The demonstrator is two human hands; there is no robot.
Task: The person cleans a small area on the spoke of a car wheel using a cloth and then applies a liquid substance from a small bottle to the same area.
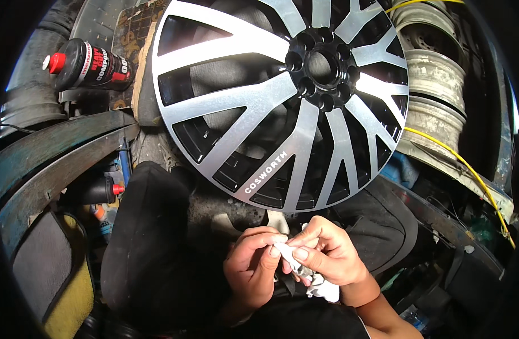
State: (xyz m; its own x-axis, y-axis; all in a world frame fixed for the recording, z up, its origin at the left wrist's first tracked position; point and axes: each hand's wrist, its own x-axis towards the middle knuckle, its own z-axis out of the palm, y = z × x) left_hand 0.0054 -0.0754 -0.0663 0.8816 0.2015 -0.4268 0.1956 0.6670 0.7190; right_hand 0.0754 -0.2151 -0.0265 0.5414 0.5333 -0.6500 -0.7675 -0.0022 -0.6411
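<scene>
Just below the wheel, my two hands meet over a crumpled piece of white cloth (pixel 322 288). My left hand (pixel 252 263) pinches its tip between thumb and fingers. Close beside it, my right hand (pixel 330 255) grips the cloth with thumb and bent fingers, and a loose end hangs below. Part of the cloth is hidden by the fingers. A large alloy wheel (pixel 225 107) with bright silver faces and black recesses lies in front of me, apart from both hands. White lettering runs along one of its spokes.
A black bottle with a red cap (pixel 115 70) lies at the far left; another dark bottle (pixel 92 190) is lower down. Near left hangs a grey-and-yellow cloth (pixel 44 265). Worn metal rims (pixel 434 76) are stacked at right, with a yellow hose (pixel 460 160) passing by them.
</scene>
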